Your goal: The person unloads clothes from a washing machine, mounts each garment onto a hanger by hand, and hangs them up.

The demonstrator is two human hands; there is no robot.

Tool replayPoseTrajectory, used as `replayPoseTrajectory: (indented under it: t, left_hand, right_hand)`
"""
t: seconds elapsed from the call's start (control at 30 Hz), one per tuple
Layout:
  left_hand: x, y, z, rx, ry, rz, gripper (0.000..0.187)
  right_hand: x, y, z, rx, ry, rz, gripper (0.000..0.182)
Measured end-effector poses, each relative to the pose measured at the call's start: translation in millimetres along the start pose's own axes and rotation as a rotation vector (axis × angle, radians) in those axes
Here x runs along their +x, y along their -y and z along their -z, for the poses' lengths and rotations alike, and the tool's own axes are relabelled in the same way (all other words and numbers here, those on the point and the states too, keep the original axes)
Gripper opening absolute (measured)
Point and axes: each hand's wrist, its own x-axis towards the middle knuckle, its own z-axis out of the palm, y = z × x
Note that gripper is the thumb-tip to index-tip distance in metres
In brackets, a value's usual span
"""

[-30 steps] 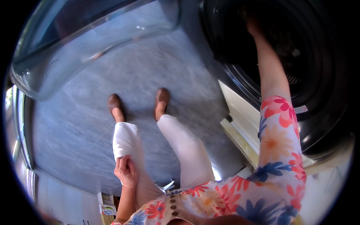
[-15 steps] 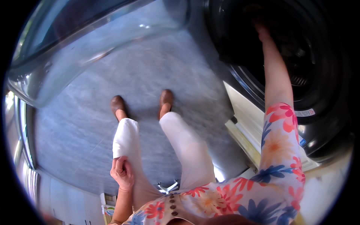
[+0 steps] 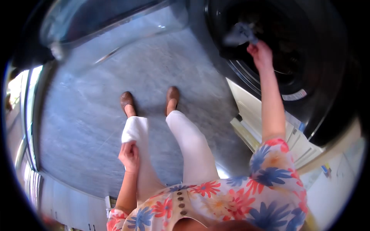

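Since the frame a second earlier, the right hand (image 3: 261, 54) has drawn back from deep inside the dark drum to the mouth of the washing machine (image 3: 308, 57), at the upper right of the frame. It now brings with it a small bluish-grey piece of cloth (image 3: 241, 32). The fingers are closed around one end of the cloth, which trails up and to the left of the hand, blurred by motion, against the black door opening. What kind of garment it is cannot be told.

The left hand (image 3: 130, 156) has stayed low, at the lower left of centre. It is curled shut on the white trouser leg (image 3: 135, 131) at the thigh, bunching a fold of the fabric and holding nothing else.

The open glass door (image 3: 108, 27) of the machine sweeps across the upper left of the frame, its curved pane reflecting the grey stone floor (image 3: 84, 115). Two brown shoes (image 3: 150, 100) stand side by side on that floor, just left of centre. A floral blouse fills the bottom of the frame.

As for progress, unloading appears to be under way: one item is out as far as the door rim but not yet clear of the machine. The drum behind it is too dark to tell how much laundry remains. No basket or pile of removed laundry is in view.
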Motion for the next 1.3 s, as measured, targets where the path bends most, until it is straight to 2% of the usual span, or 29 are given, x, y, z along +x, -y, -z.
replayPoseTrajectory:
  t: [0.07,0.13,0.17,0.27,0.3,0.4,0.43,0.53,0.57,0.6,0.63,0.67,0.7,0.8,0.83,0.9,0.97,1.0,1.07,1.1,1.13,1.17,1.2,1.23,1.27,1.3]
  left_hand:
    - [-8,14,6,0.036,0.020,0.025,0.016]
    - [-4,25,8,0.119,0.036,0.018,0.014]
    - [-6,28,11,0.189,0.061,0.011,0.013]
    - [-16,30,21,0.349,0.212,0.025,0.014]
    - [-18,27,24,0.393,0.313,0.039,0.016]
    - [-21,9,45,0.326,0.477,0.007,0.018]
    - [-20,1,52,0.392,0.548,0.000,0.018]
    - [-11,-35,68,0.376,0.524,-0.107,0.018]
    - [-5,-54,73,0.322,0.474,-0.195,0.019]
    - [0,-76,79,0.271,0.434,-0.279,0.021]
    - [6,-109,92,0.123,0.460,-0.392,0.035]
    - [6,-149,104,0.091,0.479,-0.404,0.058]
    - [6,-179,113,-0.010,0.446,-0.548,0.074]
    - [7,-257,143,-0.179,0.351,-0.839,0.081]
    - [15,-267,140,-0.209,0.378,-0.930,0.076]
    - [21,-282,142,-0.265,0.428,-1.110,0.065]
    - [1,-292,160,-0.206,0.779,-0.933,0.049]
    - [-12,-296,178,-0.176,0.919,-0.820,0.041]
    - [-46,-291,214,-0.405,0.907,-0.664,0.025]
    - [-54,-278,216,-0.577,0.950,-0.632,0.025]
    - [-76,-278,232,-0.472,0.819,-0.599,0.018]
    - [-86,-269,228,-0.482,0.737,-0.622,0.014]
    - [-106,-266,225,-0.583,0.524,-0.716,0.014]
    - [-129,-265,234,-0.650,0.470,-0.604,0.016]
    - [-148,-266,235,-0.724,0.437,-0.504,0.018]
    - [-154,-257,222,-0.727,0.366,-0.523,0.021]
  right_hand:
    - [-30,-16,33,0.207,-0.105,-0.172,0.007]
    - [-82,17,14,0.362,-0.035,-0.204,0.005]
    - [-113,45,-3,0.405,0.084,-0.123,0.005]
    - [-152,62,12,0.427,0.104,-0.143,0.005]
    - [-172,80,7,0.519,0.137,-0.114,0.006]
    - [-241,145,-7,0.622,0.420,0.180,0.009]
    - [-246,147,6,0.512,0.314,0.173,0.014]
    - [-284,169,9,0.472,0.452,0.120,0.023]
    - [-292,172,11,0.539,0.699,0.142,0.031]
    - [-310,178,4,0.579,0.665,0.140,0.033]
    - [-333,189,-11,0.620,0.632,0.141,0.036]
    - [-349,196,-21,0.662,0.603,0.147,0.038]
    - [-359,196,-23,0.726,0.656,0.106,0.041]
    - [-409,213,-43,0.756,0.697,0.039,0.041]
    - [-415,208,-38,0.830,0.749,0.088,0.039]
    - [-461,232,-62,0.676,0.715,0.370,0.023]
    - [-463,234,-48,0.749,0.732,0.101,0.017]
    - [-469,235,-44,0.848,0.713,0.086,0.024]
    - [-459,211,-9,0.698,0.748,0.176,0.046]
    - [-437,191,14,0.804,1.003,0.154,0.053]
    - [-432,192,18,0.790,1.098,0.113,0.051]
    - [-422,186,27,0.759,1.068,0.099,0.050]
    - [-410,176,37,0.664,0.879,0.088,0.046]
    - [-396,165,46,0.560,0.698,0.059,0.043]
    - [-409,171,27,0.178,0.393,0.078,0.043]
    - [-433,172,4,-0.112,0.270,0.240,0.043]
